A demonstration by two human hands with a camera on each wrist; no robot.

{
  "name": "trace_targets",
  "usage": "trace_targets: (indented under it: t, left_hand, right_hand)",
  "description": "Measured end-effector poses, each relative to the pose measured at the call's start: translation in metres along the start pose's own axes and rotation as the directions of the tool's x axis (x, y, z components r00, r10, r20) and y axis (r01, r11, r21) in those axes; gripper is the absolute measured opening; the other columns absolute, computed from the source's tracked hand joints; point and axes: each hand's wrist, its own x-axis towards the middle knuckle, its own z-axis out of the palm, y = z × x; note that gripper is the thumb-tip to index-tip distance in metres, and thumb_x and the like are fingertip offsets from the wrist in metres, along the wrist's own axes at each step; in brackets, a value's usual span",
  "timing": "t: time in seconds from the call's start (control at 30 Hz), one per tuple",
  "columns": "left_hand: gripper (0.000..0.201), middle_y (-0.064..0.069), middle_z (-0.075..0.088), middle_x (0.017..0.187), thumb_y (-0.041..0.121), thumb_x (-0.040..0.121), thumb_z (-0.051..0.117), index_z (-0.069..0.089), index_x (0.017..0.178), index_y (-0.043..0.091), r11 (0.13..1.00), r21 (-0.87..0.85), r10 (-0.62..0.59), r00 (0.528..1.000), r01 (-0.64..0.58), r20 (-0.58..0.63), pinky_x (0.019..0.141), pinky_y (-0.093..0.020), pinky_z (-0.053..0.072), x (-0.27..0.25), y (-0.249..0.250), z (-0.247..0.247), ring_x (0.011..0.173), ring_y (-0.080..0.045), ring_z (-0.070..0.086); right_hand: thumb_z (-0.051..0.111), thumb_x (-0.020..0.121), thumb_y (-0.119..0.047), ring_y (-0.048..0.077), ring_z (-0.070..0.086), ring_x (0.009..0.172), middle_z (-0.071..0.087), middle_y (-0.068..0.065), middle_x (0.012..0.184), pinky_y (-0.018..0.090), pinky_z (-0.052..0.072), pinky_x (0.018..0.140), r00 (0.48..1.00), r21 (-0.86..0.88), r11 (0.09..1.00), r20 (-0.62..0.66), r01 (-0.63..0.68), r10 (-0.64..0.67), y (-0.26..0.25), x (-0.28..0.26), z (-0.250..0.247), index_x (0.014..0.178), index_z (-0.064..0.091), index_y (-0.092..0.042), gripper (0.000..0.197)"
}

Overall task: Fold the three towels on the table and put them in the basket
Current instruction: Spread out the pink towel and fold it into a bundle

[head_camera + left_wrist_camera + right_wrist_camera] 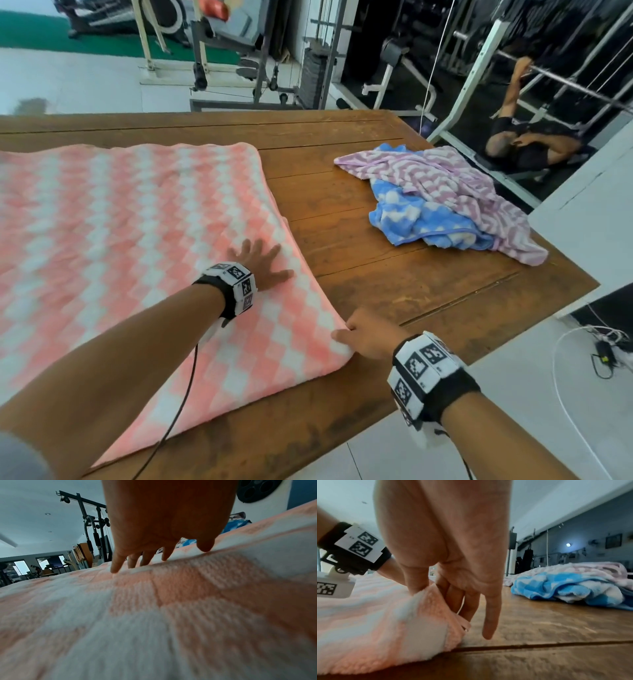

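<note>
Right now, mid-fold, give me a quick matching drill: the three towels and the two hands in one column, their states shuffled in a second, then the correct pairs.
Column one:
1. pink towel
2. blue towel
3. purple towel
4. left hand
5. right hand

Column two:
A. crumpled, on top of the heap
B. pinching a towel corner
C. spread flat on the table
D. pressing flat, fingers spread
E. crumpled, partly underneath another

Pairs: 1-C, 2-E, 3-A, 4-D, 5-B
</note>
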Motion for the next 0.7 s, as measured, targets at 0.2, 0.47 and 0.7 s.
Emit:
trace_targets:
  t: [0.2,0.47,0.7]
  left_hand:
    - [0.082,-0.011,-0.006,0.159,0.074,0.085,0.030,0.003,0.151,0.034,0.998,0.039,0.056,0.998,-0.057,0.012,0.116,-0.058,0.004,-0.024,0.000,0.010,0.147,-0.031,-0.006]
    - [0.089,-0.014,-0.020,0.157,0.078,0.082,0.028,-0.015,0.148,0.036,0.999,0.036,-0.008,1.000,0.007,0.019,0.115,-0.059,-0.001,-0.092,-0.037,0.028,0.145,-0.033,-0.015]
    - [0.081,-0.012,-0.019,0.157,0.073,0.088,0.024,-0.014,0.149,0.035,0.952,0.030,-0.306,0.947,0.304,0.095,0.117,-0.053,-0.002,-0.212,-0.109,0.068,0.146,-0.031,-0.014]
  right_hand:
    - [0.059,0.091,-0.027,0.016,0.041,0.057,0.037,0.001,0.063,0.026,0.029,0.050,0.995,-0.142,0.986,-0.066,-0.087,0.078,0.010,0.010,0.014,0.063,0.038,-0.018,0.036]
    - [0.053,0.093,-0.023,0.030,0.039,0.127,0.040,0.009,0.138,0.043,0.039,0.101,0.962,-0.494,0.853,-0.104,0.171,-0.253,-0.052,0.009,0.014,0.134,0.041,-0.014,0.043]
    - [0.048,0.097,-0.030,0.024,0.040,0.132,0.035,0.005,0.149,0.036,0.036,0.105,0.825,-0.481,0.672,0.282,0.563,-0.489,-0.141,0.006,0.078,0.144,0.037,-0.018,0.049]
